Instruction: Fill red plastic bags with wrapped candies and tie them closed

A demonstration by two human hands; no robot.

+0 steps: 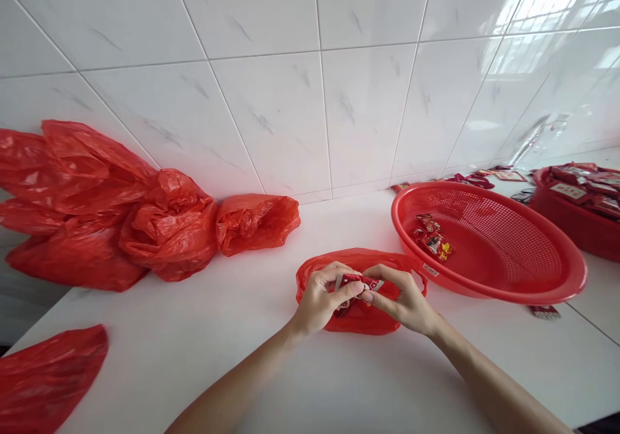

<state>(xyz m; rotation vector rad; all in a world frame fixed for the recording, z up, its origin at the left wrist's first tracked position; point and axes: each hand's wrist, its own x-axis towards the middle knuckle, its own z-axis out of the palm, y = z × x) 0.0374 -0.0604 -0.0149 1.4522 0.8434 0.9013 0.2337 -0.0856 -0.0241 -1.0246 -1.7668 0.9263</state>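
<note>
Both my hands pinch a small red-and-white printed packet [361, 281] between thumbs and fingers. It is held over the mouth of an open red plastic bag [382, 323] on the white table. My left hand [327, 298] grips the packet's left side, and my right hand [402, 295] has its right side. Other small printed packets [343, 308] show inside the bag below, partly hidden by my left thumb. What the packet holds is not visible. Just right of the bag, a red plastic basket [557, 272] contains several small wrapped packets [433, 237].
Knotted or bunched red plastic bags [169, 224] lie along the wall at left, with another red bag [53, 376] at the near left edge. A second red container [576, 211], heaped with packets, stands far right. White tiles [271, 117] back the table.
</note>
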